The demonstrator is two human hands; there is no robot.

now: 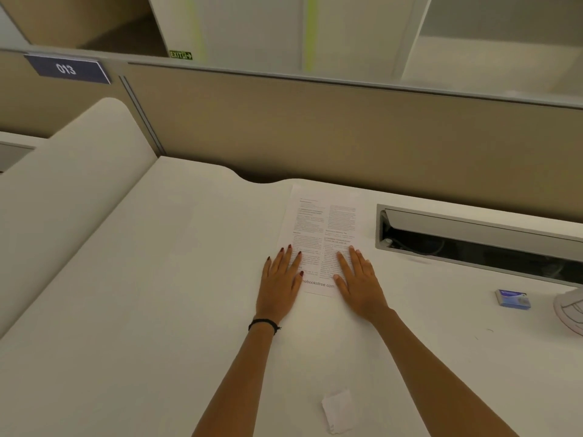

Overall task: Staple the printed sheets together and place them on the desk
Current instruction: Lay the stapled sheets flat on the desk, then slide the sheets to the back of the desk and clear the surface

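Seemingly near the end, the sheets [318, 238] lay flat on the surface [157, 279], both the left hand [281, 280] and right hand [358, 280] pressing them with fingers spread, pinching nothing, though no staple or stapler was visible to confirm the binding.

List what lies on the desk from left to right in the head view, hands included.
Left hand → printed sheets → right hand → blue box → white object at the right edge. The cable tray and small paper scrap overlap others sideways, so omitted.
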